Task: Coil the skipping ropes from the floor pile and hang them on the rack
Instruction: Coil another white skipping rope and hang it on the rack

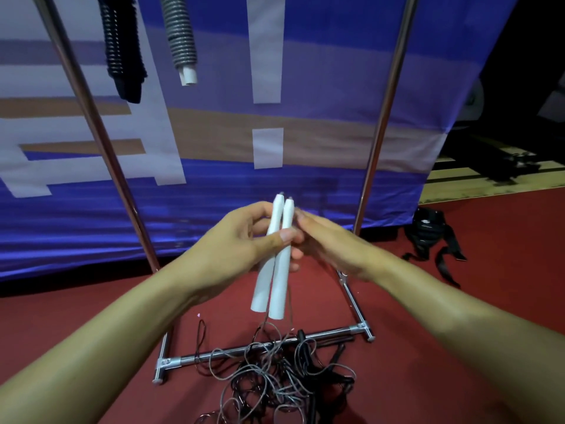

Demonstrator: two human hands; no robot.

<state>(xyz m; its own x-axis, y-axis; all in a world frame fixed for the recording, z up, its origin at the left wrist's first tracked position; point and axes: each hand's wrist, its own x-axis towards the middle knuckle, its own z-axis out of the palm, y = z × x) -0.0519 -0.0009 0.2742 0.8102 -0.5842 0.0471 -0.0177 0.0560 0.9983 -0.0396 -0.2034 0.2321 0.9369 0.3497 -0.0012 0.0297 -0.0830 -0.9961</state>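
Note:
Two white rope handles (276, 258) stand side by side, upright and slightly tilted, in front of me. My left hand (241, 240) grips them, thumb across the front. My right hand (327, 240) touches them from the right with fingers stretched out; whether it holds anything is hidden. A thin grey cord (266, 325) drops from the handles into the tangled pile of grey and black ropes (281, 381) on the red floor. Two coiled ropes hang from the rack above: a black one (122, 47) and a grey one with white handles (182, 41).
The rack's chrome uprights (380, 123) rise left and right, and its base bar (232, 351) lies on the floor across the pile. A blue and white banner (321, 71) hangs behind. A black strap bundle (431, 237) lies on the floor at right.

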